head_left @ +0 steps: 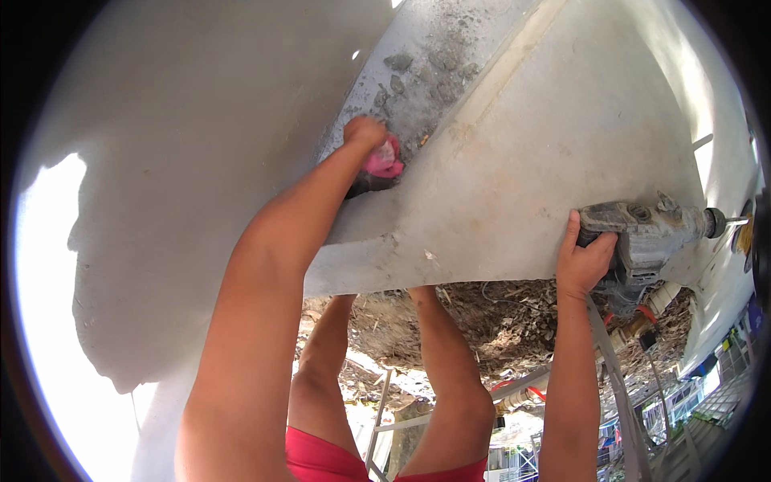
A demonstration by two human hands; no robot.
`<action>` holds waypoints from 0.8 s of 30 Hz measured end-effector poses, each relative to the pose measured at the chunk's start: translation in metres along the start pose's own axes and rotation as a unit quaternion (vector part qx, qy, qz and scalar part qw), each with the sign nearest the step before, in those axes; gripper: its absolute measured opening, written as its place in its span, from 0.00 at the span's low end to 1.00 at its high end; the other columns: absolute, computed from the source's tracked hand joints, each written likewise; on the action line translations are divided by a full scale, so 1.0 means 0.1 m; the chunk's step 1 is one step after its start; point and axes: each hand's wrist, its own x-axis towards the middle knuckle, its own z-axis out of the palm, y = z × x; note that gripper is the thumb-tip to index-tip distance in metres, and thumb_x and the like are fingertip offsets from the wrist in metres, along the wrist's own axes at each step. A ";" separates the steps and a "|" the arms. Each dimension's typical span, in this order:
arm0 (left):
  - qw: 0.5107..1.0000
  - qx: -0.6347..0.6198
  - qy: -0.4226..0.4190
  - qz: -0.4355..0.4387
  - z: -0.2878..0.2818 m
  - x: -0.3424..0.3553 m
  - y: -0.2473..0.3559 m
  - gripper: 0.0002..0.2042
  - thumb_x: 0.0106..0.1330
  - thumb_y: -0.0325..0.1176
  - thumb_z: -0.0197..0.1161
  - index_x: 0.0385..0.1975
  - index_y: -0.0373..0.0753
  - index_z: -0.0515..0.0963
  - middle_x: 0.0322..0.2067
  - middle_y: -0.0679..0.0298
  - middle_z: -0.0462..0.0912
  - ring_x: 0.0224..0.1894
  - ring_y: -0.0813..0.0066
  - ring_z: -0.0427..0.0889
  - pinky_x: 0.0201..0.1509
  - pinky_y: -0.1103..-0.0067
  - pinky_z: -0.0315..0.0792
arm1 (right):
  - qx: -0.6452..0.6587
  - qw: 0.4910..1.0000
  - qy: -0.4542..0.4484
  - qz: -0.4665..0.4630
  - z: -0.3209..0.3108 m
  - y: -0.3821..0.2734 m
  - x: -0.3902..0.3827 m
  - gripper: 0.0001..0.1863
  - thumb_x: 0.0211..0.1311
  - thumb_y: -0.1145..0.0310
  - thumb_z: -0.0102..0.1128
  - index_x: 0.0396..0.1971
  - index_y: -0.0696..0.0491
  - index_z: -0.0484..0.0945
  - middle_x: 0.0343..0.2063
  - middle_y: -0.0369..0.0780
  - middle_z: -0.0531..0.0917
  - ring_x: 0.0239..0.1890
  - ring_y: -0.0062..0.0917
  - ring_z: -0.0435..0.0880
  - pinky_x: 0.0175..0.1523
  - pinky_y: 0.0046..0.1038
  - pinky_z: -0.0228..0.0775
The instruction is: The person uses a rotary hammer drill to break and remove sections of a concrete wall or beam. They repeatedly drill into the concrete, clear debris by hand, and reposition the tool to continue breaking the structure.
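My left hand point(366, 132) is closed and holds a bunched pink cloth point(385, 158) against the grey ledge point(353, 149) between two concrete walls. A dark object point(371, 184) shows just below the cloth; its kind is unclear. Off to the right, my right hand point(585, 261) grips the handle of a dusty grey-black rotary hammer drill point(654, 233), fingers partly hidden behind it. The drill lies sideways, its bit point(735, 221) pointing right, apparently alongside the pale concrete surface point(538, 177).
Broken grey chunks point(397, 63) and dust lie farther up the ledge. A metal ladder point(618, 386) stands below the drill, near an orange-red cord point(530, 392). My bare legs are over ground strewn with dry leaves point(506, 321). A large concrete wall point(177, 161) rises at left.
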 end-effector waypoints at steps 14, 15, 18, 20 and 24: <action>0.899 -0.298 0.204 0.247 -2.57 -0.75 2.12 0.24 0.65 0.50 0.69 0.44 0.32 0.81 0.41 0.40 0.88 0.47 0.41 0.88 0.50 0.59 0.80 | -0.029 1.000 -0.003 -0.003 -0.16 -0.07 -0.09 0.38 0.70 0.36 0.64 0.50 0.62 0.74 0.46 0.51 0.81 0.49 0.52 0.84 0.49 0.49 0.79; 0.934 -0.265 0.147 0.191 -2.53 -0.92 1.77 0.25 0.65 0.53 0.68 0.48 0.34 0.83 0.45 0.43 0.88 0.49 0.46 0.88 0.53 0.62 0.79 | -0.021 1.000 -0.005 -0.004 -0.19 -0.13 -0.08 0.38 0.70 0.36 0.63 0.52 0.62 0.74 0.46 0.51 0.81 0.50 0.52 0.84 0.49 0.48 0.79; 0.968 -0.236 0.069 0.052 -2.13 -1.28 0.75 0.21 0.63 0.42 0.65 0.51 0.35 0.83 0.49 0.42 0.87 0.53 0.42 0.86 0.59 0.60 0.78 | -0.009 1.000 -0.025 0.011 -0.22 -0.21 -0.01 0.39 0.71 0.36 0.63 0.56 0.63 0.74 0.49 0.52 0.81 0.53 0.52 0.84 0.52 0.48 0.79; 0.973 -0.218 0.073 0.029 -1.56 -1.16 0.01 0.24 0.66 0.51 0.68 0.49 0.34 0.83 0.44 0.49 0.90 0.47 0.53 0.90 0.53 0.64 0.80 | 0.004 1.000 -0.023 0.016 -0.20 -0.32 -0.03 0.39 0.71 0.37 0.63 0.56 0.62 0.74 0.50 0.52 0.81 0.53 0.52 0.84 0.53 0.48 0.79; 0.875 -0.478 0.070 0.028 -1.37 -0.96 -0.13 0.25 0.77 0.55 0.59 0.56 0.38 0.82 0.46 0.58 0.91 0.47 0.62 0.89 0.56 0.68 0.79 | 0.004 1.000 0.002 0.006 -0.05 -0.43 -0.10 0.38 0.70 0.38 0.65 0.56 0.62 0.74 0.49 0.53 0.83 0.52 0.53 0.85 0.52 0.47 0.78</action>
